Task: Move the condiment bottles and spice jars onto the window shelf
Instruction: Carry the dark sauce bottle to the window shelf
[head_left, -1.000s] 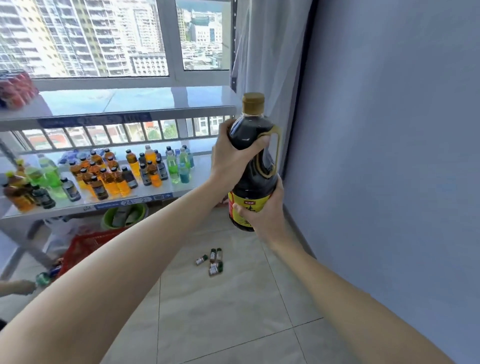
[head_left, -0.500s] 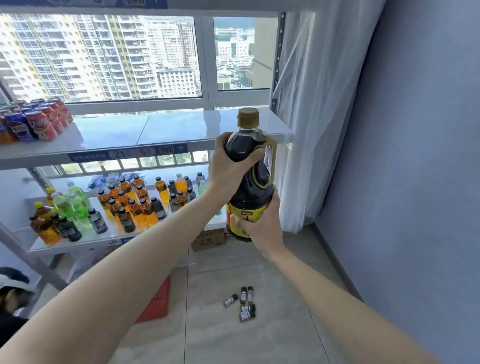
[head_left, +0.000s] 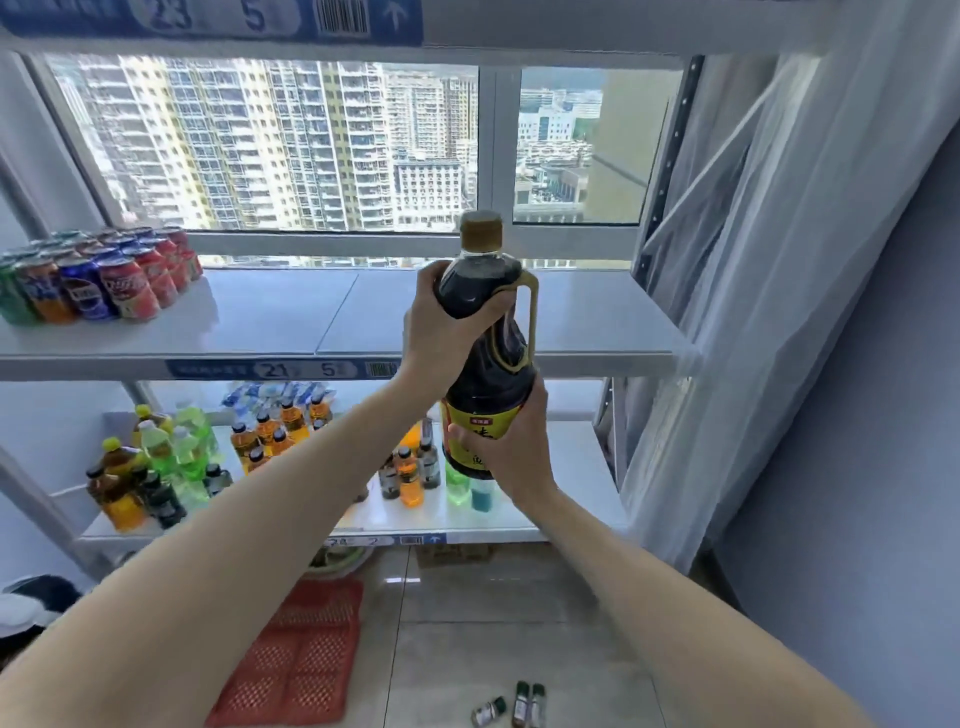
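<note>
Dark sauce bottle (head_left: 485, 364) is held upright in both hands — left hand (head_left: 447, 325) wrapped round the shoulder below the cap, right hand (head_left: 511, 447) gripping the yellow-labelled base. Fingers of both are curled tight on it. Versus the earlier frame the bottle is raised: its upper part is now seen level with the window shelf (head_left: 587, 317), in front of the shelf's edge, not yet set down. Soda cans (head_left: 98, 275) are seen at the shelf's left end. Small spice jars (head_left: 511, 706) are left on the floor well below the shelf — more of the upper shelf is in view than before.
</note>
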